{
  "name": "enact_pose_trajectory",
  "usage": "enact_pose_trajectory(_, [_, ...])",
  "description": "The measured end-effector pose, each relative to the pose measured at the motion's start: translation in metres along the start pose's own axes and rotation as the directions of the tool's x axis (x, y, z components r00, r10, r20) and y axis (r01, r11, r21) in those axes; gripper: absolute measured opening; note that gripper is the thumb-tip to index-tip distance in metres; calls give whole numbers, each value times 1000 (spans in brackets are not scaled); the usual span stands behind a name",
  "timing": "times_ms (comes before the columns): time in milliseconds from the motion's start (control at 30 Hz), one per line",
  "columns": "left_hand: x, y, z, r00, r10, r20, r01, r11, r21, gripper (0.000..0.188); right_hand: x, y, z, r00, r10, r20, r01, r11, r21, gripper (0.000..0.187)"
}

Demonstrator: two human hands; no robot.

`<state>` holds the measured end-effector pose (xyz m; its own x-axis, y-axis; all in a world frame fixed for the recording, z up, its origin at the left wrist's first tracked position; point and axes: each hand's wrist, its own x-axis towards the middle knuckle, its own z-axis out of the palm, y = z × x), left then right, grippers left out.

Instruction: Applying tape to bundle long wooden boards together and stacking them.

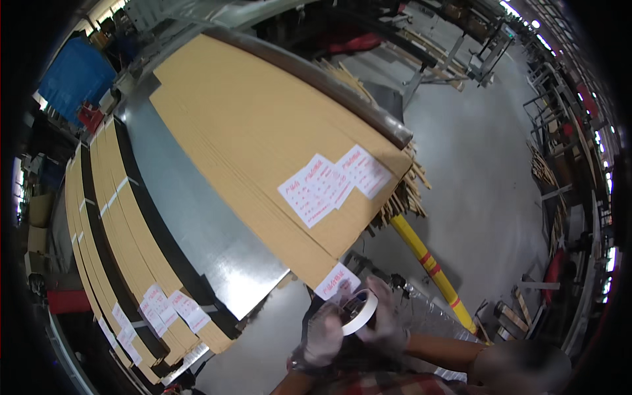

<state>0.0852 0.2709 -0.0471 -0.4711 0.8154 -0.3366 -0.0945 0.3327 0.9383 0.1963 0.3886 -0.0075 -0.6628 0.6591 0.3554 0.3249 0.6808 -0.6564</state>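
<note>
Where the picture begins at the far left, a row of long tan cardboard cartons stacked on edge point(112, 217) runs down toward the lower edge, bound with pale strapping and already carrying small white paper labels with red print point(164, 309) on their near ends. Beside them lies a bare grey sheet-metal table top point(197, 217), and on it rests a long flat tan cardboard carton point(250, 131) that reaches away to the upper left. This carton already has three white red-printed labels point(332, 181) stuck overlapping near its close end and a single white red-printed label point(337, 282) on the corner nearest the person. Judging from that, the labelling here looks largely done, while any taping of this end appears yet to come; no fresh strip shows on the carton.

Just below that corner, the left hand point(324, 336), in a thin pale glove, is curled with fingers closed around the near rim of a white roll of adhesive tape point(359, 313). The right hand point(388, 322), gloved alike, is closed on the roll's far side, its fingers bent over the top edge as if working at the tape's end, though the loose end itself is too small to make out. The roll is held in the air between both hands, close to the carton's corner without touching it.

Further right, a yellow post with red bands point(428, 260) slants across the grey concrete floor point(487, 184).
</note>
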Motion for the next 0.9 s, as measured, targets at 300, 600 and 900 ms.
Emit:
enact_pose_trajectory(300, [34,13,4,920,-209,-332,172,975,-138,47,115,18,-46,286,129,949,536,800,-271,19])
enact_pose_trajectory(600, [2,-12,23,997,-40,-62,50,984,172,65,68,99,3,733,137,667,-211,977,31,38])
enact_pose_trajectory(900, [-12,55,-29,892,381,-244,-156,765,624,78,87,20,-56,528,171,832,70,967,-243,45])
